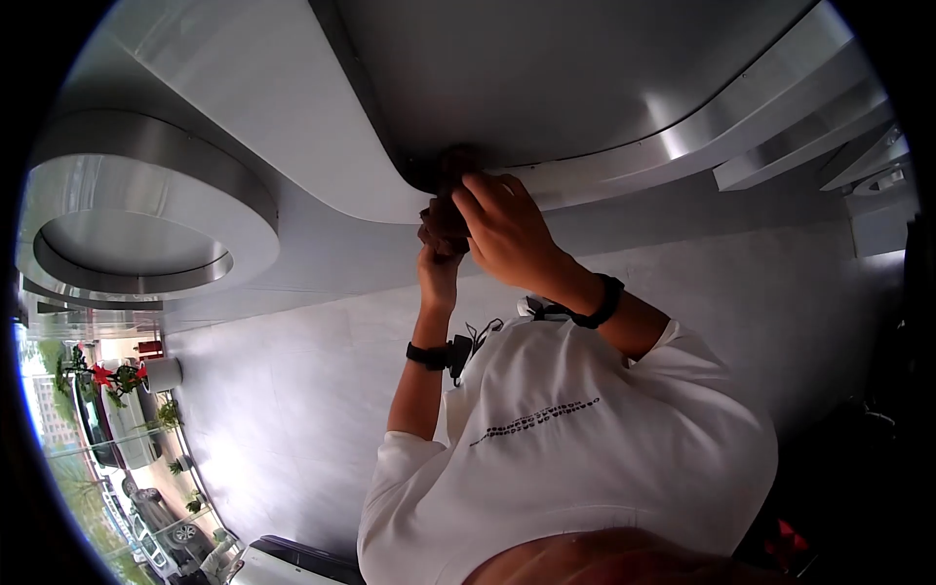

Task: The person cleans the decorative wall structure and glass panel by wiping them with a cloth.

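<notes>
A crumpled dark brown cloth (446,222) is bunched at the rounded lower corner of a large recessed grey panel (546,68). My left hand (440,276) grips the cloth from below, its fingers partly covered by it. Just to the right, my right hand (507,229) is closed on the upper part of the cloth, with its fingers bent toward the corner. The pale metal rim (604,180) of the panel runs behind both hands. Shadow hides the upper end of the cloth.
A thick metal ring (239,210) projects from the wall at left. Metal ledges (790,141) stick out at right. Grey floor (263,409) lies below. Potted plants (161,375) and parked cars (146,517) show at lower left.
</notes>
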Motion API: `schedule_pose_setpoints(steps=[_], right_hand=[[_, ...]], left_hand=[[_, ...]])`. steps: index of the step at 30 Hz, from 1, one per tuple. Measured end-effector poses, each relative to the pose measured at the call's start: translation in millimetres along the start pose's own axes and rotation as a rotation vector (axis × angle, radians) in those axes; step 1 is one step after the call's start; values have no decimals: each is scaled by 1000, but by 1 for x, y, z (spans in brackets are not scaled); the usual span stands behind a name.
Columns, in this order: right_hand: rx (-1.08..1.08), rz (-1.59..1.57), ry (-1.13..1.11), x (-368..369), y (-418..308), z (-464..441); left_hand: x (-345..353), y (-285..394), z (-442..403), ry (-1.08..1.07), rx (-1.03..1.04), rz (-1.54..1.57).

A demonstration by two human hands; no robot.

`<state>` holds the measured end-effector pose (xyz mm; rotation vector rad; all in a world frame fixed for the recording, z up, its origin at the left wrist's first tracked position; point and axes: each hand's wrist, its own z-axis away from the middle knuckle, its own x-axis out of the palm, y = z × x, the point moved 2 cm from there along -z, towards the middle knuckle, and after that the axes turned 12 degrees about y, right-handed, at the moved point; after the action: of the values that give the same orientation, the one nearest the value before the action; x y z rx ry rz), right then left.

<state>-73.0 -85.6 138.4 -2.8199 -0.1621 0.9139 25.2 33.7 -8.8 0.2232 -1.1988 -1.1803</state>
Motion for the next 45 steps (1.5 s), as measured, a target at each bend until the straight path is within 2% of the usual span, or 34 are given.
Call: schedule_pose_setpoints(steps=[1,2,4,6,8,9,11,12,14,16,18,20,22,23,24,26,27,29,30,31,32,34,36,37,39,40,43,45], right_hand=[[76,36,-116,-2,6,8],[150,66,-233,-5,11,15],[167,122,-213,-15,19,26],[177,173,-195,-25,29,35],[198,253,-249,-37,40,40],[192,302,-288,-43,44,41],[149,399,-286,-56,52,46],[102,485,-275,-64,56,47],[111,513,-356,-77,63,48],[147,583,-394,-83,65,49],[140,571,-437,-74,61,51],[67,636,-390,-58,58,58],[44,640,-379,-39,49,59],[25,650,-357,-31,43,58],[22,644,-362,-24,36,56],[96,388,-288,-10,23,50],[104,289,-237,-2,17,47],[105,125,-192,13,5,41],[127,41,-183,16,-2,34],[123,16,-202,18,-8,28],[125,4,-199,16,-13,21],[27,-26,-281,12,-22,9],[18,-34,-273,13,-26,4],[7,5,-265,14,-29,3],[-3,36,-247,14,-28,1],[-5,19,-242,13,-23,3],[4,11,-257,-2,-5,9],[-16,38,-324,-16,13,19]], left_hand=[[8,-3,-2,-192,36,-12],[13,-11,-4,-193,-37,59],[37,-13,0,-188,-117,135],[36,-27,-8,-239,-374,390],[29,-51,-22,-231,-411,398],[38,-58,-23,-402,-491,518],[47,-76,-20,-458,-542,526],[69,-73,-8,-461,-542,548],[101,-74,11,-345,-711,439],[111,-92,18,-221,-694,400],[105,-109,10,-438,-828,739],[100,-109,10,-395,-862,804],[89,-109,8,-274,-790,728],[84,-101,10,-511,-874,988],[81,-89,13,-505,-869,993],[69,-60,17,-252,-717,807],[52,-52,12,-236,-639,847],[20,-30,6,-441,-474,846],[17,-5,17,-326,-362,783],[19,22,30,-338,-261,715],[10,40,38,-119,-98,578],[23,85,62,-275,152,513],[13,106,68,-371,409,207],[16,105,69,-365,415,196],[29,97,65,-51,559,-63],[35,90,65,-73,612,-108],[38,59,52,13,523,-66],[44,26,47,90,367,-12]])
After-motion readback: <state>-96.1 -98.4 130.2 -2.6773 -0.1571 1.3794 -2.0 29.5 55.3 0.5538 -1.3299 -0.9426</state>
